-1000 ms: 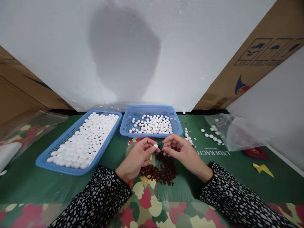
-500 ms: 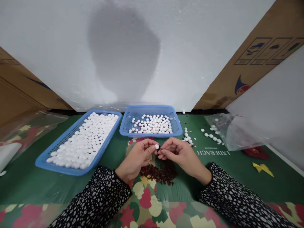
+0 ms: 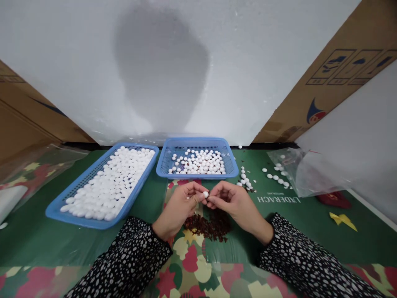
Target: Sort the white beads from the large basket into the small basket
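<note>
Thumb and forefinger of the left hand (image 3: 175,207) pinch a small white piece (image 3: 206,194) between their tips, nearly closed around it, with the other fingers curled. The right hand (image 3: 243,209) meets it from the right, thumb and forefinger drawn together beside the white piece, remaining fingers bent; a tiny dark bit (image 3: 207,199) shows between the two hands, too small to tell which fingertips grip it. The white piece is above the green cover (image 3: 242,250), on the near side of the middle basket (image 3: 198,176).

Below the hands lies a loose heap of dark reddish-brown bits (image 3: 214,227), nearer than the fingertips. The middle basket, blue and perforated, stands beyond the hands and holds many white pieces (image 3: 204,162). To its left, a longer blue basket (image 3: 83,223) sits at a slant, densely covered with white pieces.

Right of the middle basket, a loose cluster of white pieces (image 3: 245,180) lies near upside-down lettering (image 3: 279,199); a further group (image 3: 275,177) rests beside a clear plastic bag (image 3: 316,176). A dark red item (image 3: 335,200) and a yellow scrap (image 3: 343,220) lie farther right. Another clear bag (image 3: 70,155) lies at the left, and colourful shapes (image 3: 190,258) pattern the near area.
</note>
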`<act>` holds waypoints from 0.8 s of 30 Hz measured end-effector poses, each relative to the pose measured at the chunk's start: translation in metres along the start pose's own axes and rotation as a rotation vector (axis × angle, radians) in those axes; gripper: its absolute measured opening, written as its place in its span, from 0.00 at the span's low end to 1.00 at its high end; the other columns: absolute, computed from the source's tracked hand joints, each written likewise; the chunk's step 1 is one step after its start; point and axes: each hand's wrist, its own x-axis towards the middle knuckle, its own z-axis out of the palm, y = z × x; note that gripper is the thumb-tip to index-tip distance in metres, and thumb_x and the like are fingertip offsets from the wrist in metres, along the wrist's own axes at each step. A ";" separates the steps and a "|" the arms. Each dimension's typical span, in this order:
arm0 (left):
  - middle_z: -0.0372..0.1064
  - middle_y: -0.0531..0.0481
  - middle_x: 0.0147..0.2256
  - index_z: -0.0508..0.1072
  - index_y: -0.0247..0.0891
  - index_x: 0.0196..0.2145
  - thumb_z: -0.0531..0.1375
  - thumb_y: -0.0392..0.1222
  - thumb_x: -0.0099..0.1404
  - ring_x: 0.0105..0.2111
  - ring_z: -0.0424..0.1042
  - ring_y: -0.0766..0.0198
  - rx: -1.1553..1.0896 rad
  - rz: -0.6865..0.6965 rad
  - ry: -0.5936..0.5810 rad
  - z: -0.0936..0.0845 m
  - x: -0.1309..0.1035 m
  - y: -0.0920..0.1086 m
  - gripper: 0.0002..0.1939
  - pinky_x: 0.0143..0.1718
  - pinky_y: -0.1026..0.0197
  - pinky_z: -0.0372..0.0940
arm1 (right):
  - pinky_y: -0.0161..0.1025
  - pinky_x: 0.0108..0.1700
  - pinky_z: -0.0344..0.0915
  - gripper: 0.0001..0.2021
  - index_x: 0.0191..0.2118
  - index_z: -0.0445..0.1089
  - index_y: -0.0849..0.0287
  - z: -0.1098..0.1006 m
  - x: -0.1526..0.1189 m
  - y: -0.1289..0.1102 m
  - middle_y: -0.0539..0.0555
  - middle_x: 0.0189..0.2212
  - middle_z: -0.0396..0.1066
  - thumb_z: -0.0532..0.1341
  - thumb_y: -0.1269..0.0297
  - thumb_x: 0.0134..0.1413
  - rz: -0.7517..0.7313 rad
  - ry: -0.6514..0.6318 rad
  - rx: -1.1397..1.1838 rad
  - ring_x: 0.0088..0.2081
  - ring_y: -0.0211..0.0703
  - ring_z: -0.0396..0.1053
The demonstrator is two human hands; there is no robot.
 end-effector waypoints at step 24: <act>0.50 0.61 0.15 0.66 0.37 0.31 0.55 0.54 0.68 0.13 0.39 0.75 -0.291 -0.011 0.102 -0.006 0.000 0.013 0.17 0.10 0.72 0.39 | 0.52 0.50 0.64 0.12 0.54 0.67 0.57 -0.016 0.046 -0.024 0.60 0.50 0.66 0.56 0.68 0.69 -0.713 0.216 -1.034 0.48 0.53 0.65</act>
